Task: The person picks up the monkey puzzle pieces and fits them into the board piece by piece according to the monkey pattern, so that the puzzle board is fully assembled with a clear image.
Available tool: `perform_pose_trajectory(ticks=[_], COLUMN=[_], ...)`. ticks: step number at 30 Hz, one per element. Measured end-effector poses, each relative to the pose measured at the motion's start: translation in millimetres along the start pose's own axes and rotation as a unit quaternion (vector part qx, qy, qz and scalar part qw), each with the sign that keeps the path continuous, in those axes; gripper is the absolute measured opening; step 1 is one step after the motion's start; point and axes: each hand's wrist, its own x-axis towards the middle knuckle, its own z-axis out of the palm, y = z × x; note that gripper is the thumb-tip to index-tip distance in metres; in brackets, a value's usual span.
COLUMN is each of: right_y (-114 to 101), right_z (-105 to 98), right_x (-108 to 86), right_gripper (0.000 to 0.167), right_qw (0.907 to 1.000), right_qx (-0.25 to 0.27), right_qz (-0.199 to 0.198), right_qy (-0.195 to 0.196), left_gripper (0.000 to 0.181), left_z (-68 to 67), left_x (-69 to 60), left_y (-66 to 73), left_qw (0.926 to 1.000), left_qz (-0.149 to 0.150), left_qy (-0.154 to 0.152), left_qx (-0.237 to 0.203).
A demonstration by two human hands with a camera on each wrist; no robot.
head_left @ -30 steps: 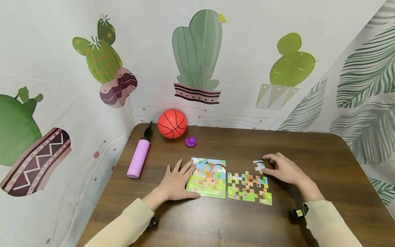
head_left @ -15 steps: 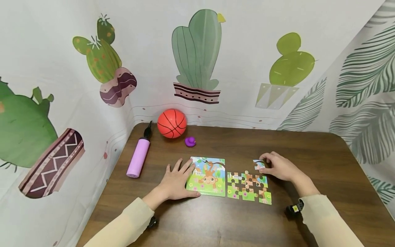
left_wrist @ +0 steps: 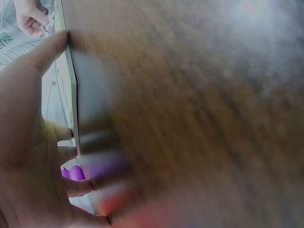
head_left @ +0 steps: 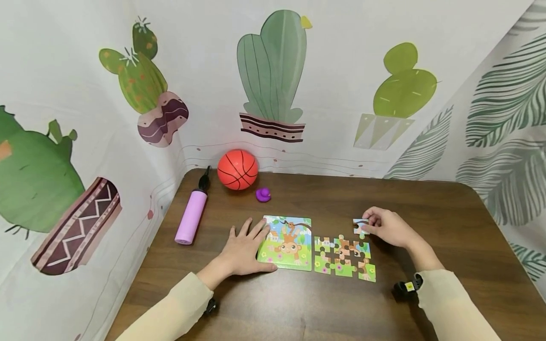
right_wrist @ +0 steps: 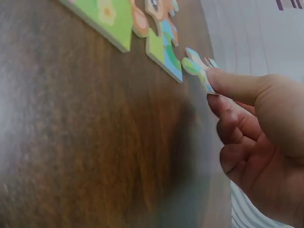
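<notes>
So I'm sitting here on the far end of the cameras, and the two hands are working well apart, with a puzzle between them. On my right side, the right hand is pinching a loose puzzle piece between thumb and fingers, by its right side. That piece is sitting just beyond the right end of the other puzzle pieces, near them but apart in the head view. I can't tell if it's touching the wooden table or hanging a bit above it.

Meanwhile the left hand is spreading its fingers wide and gripping nothing. It's resting along the left edge of the square monkey picture, with the thumb reaching its near left corner. The other puzzle pieces are lying just right of that picture in two rows, and the near row is showing a gap before its last piece.

Further back, an orange-red basketball is sitting near the far edge, with a purple duck just beside it. A pink hand pump is lying on the left, and a cactus-print backdrop is hanging behind everything.
</notes>
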Motion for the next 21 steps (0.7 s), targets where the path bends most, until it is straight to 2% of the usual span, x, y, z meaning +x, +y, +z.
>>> perform_pose_trajectory(ticks=[4,8,11,14,21], right_y=[-1.4,-8.8,-19.8,-34.4,-70.8], right_z=[-0.6,5.9,16.1,28.6,61.2], right_x=[0.9,5.6,12.1,18.9,35.2], right_gripper=[0.013,0.014,0.016,0.016,0.016], right_qw=[0.9990,0.9963,0.9941,0.9926,0.9894], right_qx=[0.011,0.027,0.052,0.083,0.139], right_qz=[-0.007,-0.010,-0.015,-0.019,-0.022], right_qy=[0.043,0.081,0.094,0.086,0.038], left_gripper=[0.117,0.117,0.118,0.118,0.118], left_z=[-0.5,-0.1,0.4,0.1,1.5], left_x=[0.6,0.3,0.3,0.3,-0.4], left_y=[-0.2,-0.3,-0.5,-0.5,-0.8], left_qw=[1.0000,0.9999,0.9999,0.9999,0.9999], left_qz=[-0.006,-0.009,-0.010,-0.010,-0.008], left_qy=[-0.007,-0.009,-0.010,-0.009,-0.005], left_qx=[-0.003,-0.002,-0.002,-0.001,-0.004])
